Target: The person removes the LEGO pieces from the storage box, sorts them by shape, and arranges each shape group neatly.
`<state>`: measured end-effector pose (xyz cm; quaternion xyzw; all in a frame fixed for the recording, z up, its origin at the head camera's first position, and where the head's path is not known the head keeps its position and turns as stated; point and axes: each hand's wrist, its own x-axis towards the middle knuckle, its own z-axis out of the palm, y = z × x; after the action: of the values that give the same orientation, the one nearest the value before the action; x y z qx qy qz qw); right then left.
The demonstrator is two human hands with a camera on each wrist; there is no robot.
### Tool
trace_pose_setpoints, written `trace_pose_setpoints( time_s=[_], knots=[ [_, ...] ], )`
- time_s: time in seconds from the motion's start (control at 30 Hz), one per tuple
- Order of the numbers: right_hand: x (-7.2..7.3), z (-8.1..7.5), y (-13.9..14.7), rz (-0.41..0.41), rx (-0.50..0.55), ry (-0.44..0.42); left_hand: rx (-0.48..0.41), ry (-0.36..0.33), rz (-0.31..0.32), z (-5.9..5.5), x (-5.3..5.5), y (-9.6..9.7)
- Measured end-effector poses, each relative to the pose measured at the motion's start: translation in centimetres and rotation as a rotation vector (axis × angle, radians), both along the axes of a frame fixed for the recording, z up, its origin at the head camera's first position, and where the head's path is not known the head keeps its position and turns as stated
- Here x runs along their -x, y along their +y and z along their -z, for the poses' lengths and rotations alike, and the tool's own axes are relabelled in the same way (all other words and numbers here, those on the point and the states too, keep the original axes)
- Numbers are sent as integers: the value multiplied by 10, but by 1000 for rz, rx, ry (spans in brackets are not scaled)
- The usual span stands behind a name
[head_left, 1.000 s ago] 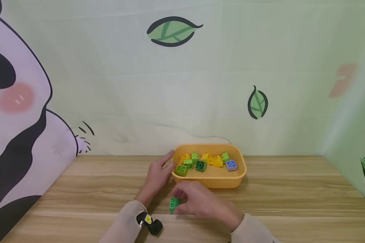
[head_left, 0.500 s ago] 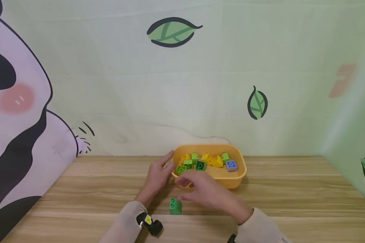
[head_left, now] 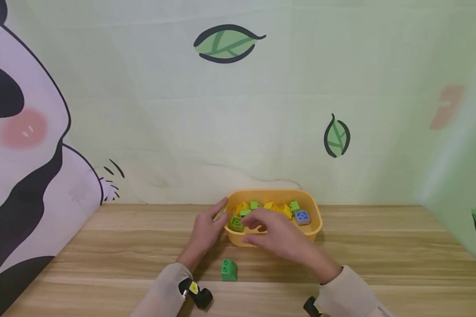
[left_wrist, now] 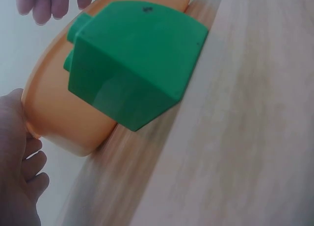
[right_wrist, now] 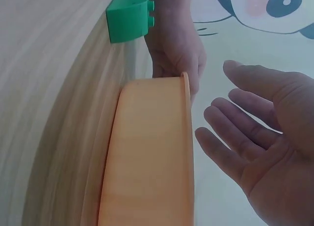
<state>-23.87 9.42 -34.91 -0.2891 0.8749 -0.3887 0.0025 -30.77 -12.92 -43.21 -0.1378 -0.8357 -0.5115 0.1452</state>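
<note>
My left hand (head_left: 206, 229) holds the left end of a yellow-orange plastic bin (head_left: 236, 239), thumb at the rim and index finger stretched along it. In the left wrist view, its other fingers (left_wrist: 34, 164) are curled below. Over the bin's front rim hovers my right hand (head_left: 277, 235), fingers spread and apart from the thumb, nothing between them. On the table in front of the bin stands a green toy building brick (head_left: 229, 270), its two studs facing left and one side sloped. Neither hand touches it. The right hand covers some bricks in the bin.
Inside the bin lie several loose bricks, among them a lime green brick (head_left: 236, 223), a blue brick (head_left: 302, 217) and a yellow brick (head_left: 285, 211). Behind the wooden table (head_left: 381, 251) hangs a printed cloth (head_left: 262, 132) with a panda and leaves.
My right hand has let go of the green brick, leaving it standing on the table, and has moved up and right over the bin. The left hand has stayed at the bin.
</note>
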Motion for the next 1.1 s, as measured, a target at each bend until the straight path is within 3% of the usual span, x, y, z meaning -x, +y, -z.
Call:
trace_pose_setpoints(
  time_s=[0.37, 0.57, 0.83, 1.1],
  knots=[
    [12, 6, 11, 68, 24, 101, -10, -15, 1, 0, -2, 0],
    [19, 10, 18, 114, 63, 94, -10, -19, 1, -1, -2, 0],
    [25, 15, 18, 139, 28, 99, -20, 22, 9, 0, -2, 0],
    [33, 16, 18, 155, 20, 58, -35, 12, 24, -1, -3, -1]
  ],
)
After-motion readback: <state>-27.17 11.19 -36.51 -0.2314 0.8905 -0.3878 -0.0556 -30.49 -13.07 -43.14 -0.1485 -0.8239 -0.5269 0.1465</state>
